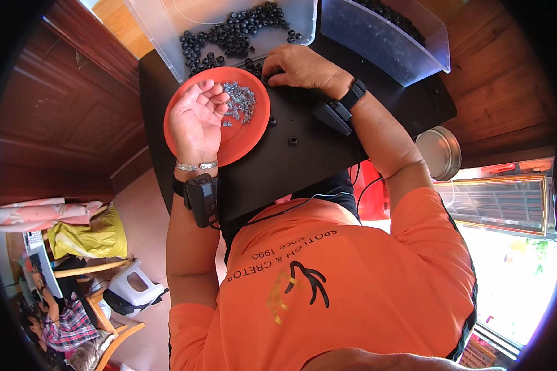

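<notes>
An orange round plate [247, 139] lies on the black table, with a pile of small silvery metal pieces [241, 102] in it. My left hand [197, 120] is over the plate's left side, palm up. Its fingers are loosely curled and apart beside the metal pieces, and nothing shows in the palm. Right of the plate, my right hand [306, 69] bends down to the tabletop by several small black round knobs [251, 65]. Its fingers are closed together, and what they hold, if anything, is hidden. Two loose black knobs, one of them this knob [293, 141], lie nearer to me.
Beyond the plate, a translucent plastic bin [161, 43] holds many black knobs [235, 34]. A second translucent bin [384, 52] with dark pieces stands at the far right. A round metal tin [438, 153] is beside the table [254, 185]. A person [68, 324] sits at lower left.
</notes>
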Motion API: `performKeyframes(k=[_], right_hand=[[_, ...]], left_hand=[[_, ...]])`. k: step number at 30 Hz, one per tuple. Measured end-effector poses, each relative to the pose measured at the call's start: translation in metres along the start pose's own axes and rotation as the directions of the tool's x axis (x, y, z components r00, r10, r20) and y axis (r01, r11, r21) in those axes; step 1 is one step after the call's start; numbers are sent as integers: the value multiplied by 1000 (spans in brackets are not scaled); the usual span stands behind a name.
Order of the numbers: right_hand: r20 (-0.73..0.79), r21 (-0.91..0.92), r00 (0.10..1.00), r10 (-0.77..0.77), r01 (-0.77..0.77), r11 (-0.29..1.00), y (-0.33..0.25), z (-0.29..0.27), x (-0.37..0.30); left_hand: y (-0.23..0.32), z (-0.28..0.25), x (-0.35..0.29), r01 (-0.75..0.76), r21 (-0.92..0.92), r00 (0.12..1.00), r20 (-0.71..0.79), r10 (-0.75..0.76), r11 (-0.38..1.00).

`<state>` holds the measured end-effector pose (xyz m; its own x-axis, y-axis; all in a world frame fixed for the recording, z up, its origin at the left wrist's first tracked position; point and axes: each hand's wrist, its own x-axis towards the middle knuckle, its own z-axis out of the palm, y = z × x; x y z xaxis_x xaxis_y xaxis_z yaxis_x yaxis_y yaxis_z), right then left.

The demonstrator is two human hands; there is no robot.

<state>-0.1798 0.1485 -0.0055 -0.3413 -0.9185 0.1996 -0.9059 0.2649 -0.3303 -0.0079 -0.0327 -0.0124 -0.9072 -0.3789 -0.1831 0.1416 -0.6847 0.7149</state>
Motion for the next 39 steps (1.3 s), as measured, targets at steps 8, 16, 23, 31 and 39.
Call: performKeyframes(k=[8,16,23,31,39], right_hand=[[-219,540,975,-40,155,827,-21,-14,-3],[-326,632,934,-145,329,702,-55,-6,-3],[-431,557,883,-188,424,714,-58,0,-1],[-509,365,822,-256,475,800,-57,-2,-3],[-573,355,801,-176,435,827,-57,-1,-4]], left_hand=[[-5,7,-4,18,107,996,85,-27,994],[-14,21,-15,24,184,963,261,-72,983],[-16,24,-15,-39,238,951,307,-37,971],[-18,24,-14,-97,275,922,387,-17,957],[-20,14,-6,-23,32,904,428,7,999]])
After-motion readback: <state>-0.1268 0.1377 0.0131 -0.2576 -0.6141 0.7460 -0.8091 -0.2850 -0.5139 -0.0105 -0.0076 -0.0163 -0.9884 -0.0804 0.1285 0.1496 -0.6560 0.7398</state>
